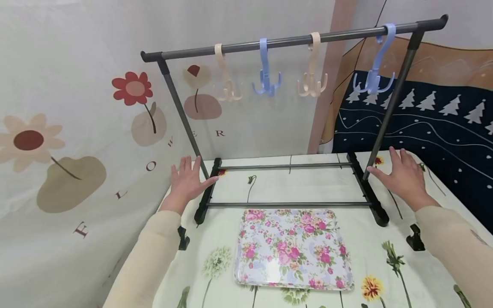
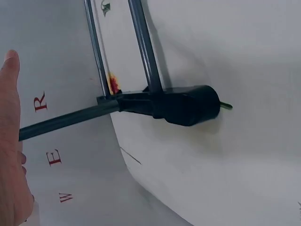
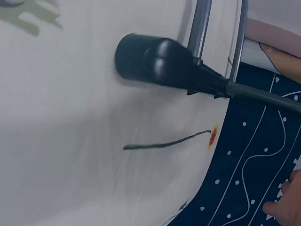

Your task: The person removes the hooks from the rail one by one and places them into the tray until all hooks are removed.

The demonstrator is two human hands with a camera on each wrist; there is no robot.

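A dark grey garment rack (image 1: 292,42) stands on the flower-printed cloth, its top bar tilted in the head view. Two cream hooks and two blue hooks (image 1: 265,70) hang from that bar, each ending in several upturned prongs. My left hand (image 1: 188,184) is beside the rack's left post (image 2: 70,121), fingers spread and thumb towards the post; whether it touches is unclear. Beyond the right post (image 3: 263,97), my right hand (image 1: 406,177) is spread with its thumb pointing at the post, holding nothing. Only part of the right hand (image 3: 289,205) shows in the right wrist view.
In front of the rack lies a shiny rectangular tray (image 1: 289,250) with a pink floral pattern. A pale curtain (image 1: 96,239) printed with flowers and letters hangs at the left and back. Dark blue fabric (image 1: 443,128) with white trees lies at the right.
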